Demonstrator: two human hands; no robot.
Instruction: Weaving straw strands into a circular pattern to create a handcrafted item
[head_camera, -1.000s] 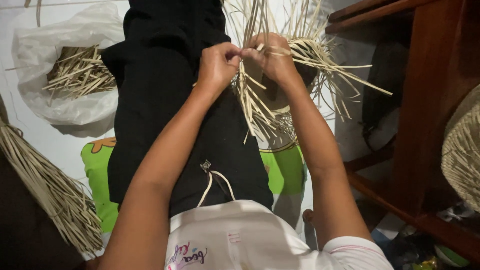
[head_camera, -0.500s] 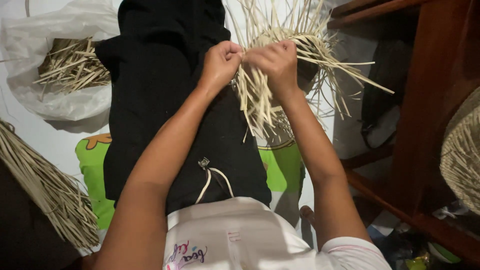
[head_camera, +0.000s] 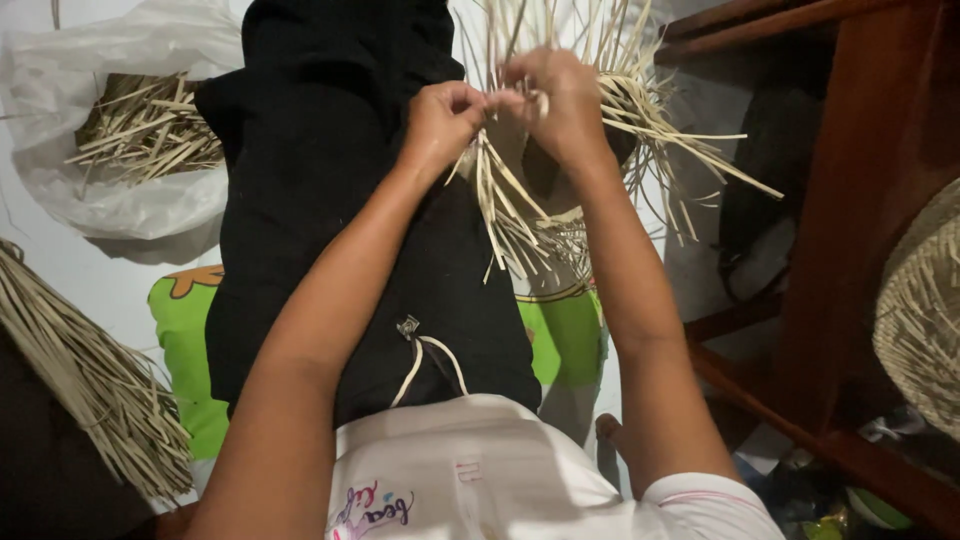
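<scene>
Pinching straw weave (head_camera: 560, 150), hands (head_camera: 500, 105) beside wooden frame (head_camera: 850, 200)

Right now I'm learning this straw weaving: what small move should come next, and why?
Probably pull the pinched strip snug. Left hand and right hand meet fingertip to fingertip on the woven straw piece, whose many loose strips hang unwoven below.

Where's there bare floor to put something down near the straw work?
A bare strip of white floor lies between the plastic bag of strips and the straw bundle. Around both hands, left hand and right hand, the half-woven straw piece crowds everything.
</scene>
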